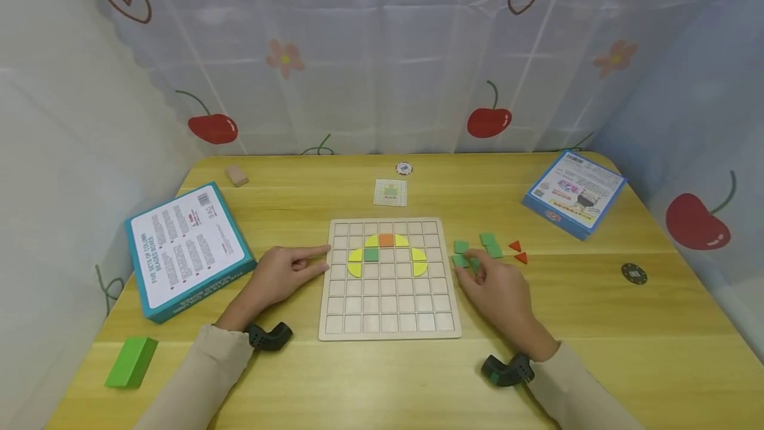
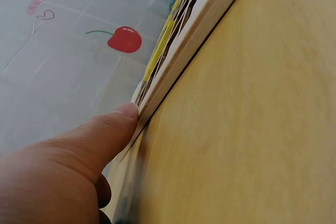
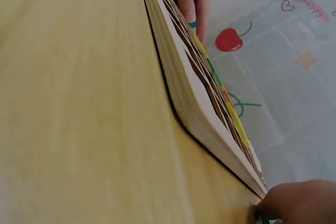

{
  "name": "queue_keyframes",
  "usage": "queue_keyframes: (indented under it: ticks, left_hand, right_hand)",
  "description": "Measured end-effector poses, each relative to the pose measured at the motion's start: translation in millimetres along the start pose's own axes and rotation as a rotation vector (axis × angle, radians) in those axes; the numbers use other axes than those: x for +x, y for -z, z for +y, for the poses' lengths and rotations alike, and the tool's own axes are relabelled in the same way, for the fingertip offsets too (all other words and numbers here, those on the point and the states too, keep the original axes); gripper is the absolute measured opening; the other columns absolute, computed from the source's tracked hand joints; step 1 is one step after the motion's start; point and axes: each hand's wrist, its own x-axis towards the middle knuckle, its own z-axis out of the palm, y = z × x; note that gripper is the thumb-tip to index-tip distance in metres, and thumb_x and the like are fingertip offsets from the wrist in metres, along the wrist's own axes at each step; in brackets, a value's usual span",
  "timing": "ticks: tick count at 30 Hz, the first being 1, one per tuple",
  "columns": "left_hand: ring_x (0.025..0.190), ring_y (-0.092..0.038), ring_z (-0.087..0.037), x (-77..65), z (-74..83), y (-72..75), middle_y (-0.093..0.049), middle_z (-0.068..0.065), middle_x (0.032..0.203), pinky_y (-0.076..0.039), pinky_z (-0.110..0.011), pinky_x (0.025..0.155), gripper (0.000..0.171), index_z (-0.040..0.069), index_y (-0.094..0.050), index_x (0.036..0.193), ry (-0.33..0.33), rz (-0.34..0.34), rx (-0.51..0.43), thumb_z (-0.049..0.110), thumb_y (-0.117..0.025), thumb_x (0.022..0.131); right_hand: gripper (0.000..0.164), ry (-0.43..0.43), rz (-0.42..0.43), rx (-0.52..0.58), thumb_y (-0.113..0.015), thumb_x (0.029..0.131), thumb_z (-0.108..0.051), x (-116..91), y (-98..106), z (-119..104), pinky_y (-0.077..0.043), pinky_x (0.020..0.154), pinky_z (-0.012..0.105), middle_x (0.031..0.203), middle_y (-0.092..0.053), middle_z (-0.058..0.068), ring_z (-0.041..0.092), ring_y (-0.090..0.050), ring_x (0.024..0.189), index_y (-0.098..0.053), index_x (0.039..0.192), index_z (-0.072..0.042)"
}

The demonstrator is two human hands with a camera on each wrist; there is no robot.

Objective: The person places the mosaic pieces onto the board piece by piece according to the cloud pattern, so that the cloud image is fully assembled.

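Note:
A square wooden grid board lies mid-table. On it are an orange square tile, a green square tile and several yellow curved tiles. My left hand touches the board's left edge with thumb and index finger stretched out; the left wrist view shows the thumb against the rim. Just right of the board, my right hand pinches a green square tile, partly hidden by the fingers. Around it lie more loose green tiles and two red triangles.
A pattern card and a white chip lie behind the board. Boxes stand left and right. A green block, a wooden block and a black chip are farther out.

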Motion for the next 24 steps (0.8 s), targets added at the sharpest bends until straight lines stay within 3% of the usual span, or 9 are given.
queue_keyframes:
  ticks: [8, 14, 24]
  left_hand:
    - [0.050, -0.026, -0.007, 0.2, -1.5, 1.0, -0.035, 0.009, 0.054, -0.027, -0.026, 0.051, 0.037, 0.034, -0.072, 0.131, -0.008, 0.003, 0.003, 0.046, -0.072, 0.096]
    - [0.050, -0.027, -0.007, 1.4, -1.6, 1.1, -0.036, 0.009, 0.054, -0.027, -0.026, 0.051, 0.038, 0.034, -0.072, 0.131, -0.010, 0.005, 0.015, 0.047, -0.072, 0.095]
    - [0.049, -0.026, -0.007, 1.3, -1.9, -2.0, -0.036, 0.009, 0.054, -0.028, -0.026, 0.051, 0.038, 0.035, -0.072, 0.130, -0.026, 0.018, 0.011, 0.048, -0.071, 0.095]
  right_hand:
    - [0.031, -0.056, -0.033, 0.048, -0.080, 0.087, -0.027, 1, -2, 2, -0.030, 0.043, 0.029, 0.058, -0.047, -0.008, 0.010, -0.039, 0.047, -0.072, 0.110, -0.008]
    - [0.030, -0.107, -0.055, 0.180, -0.080, 0.089, -0.026, 3, 2, -2, -0.031, 0.044, 0.027, 0.059, -0.046, -0.005, 0.010, -0.039, 0.048, -0.072, 0.111, -0.007]
    - [0.029, -0.076, -0.171, 0.249, -0.080, 0.089, -0.025, 20, -6, -50, -0.032, 0.046, 0.027, 0.060, -0.047, -0.005, 0.012, -0.041, 0.049, -0.071, 0.113, -0.010]
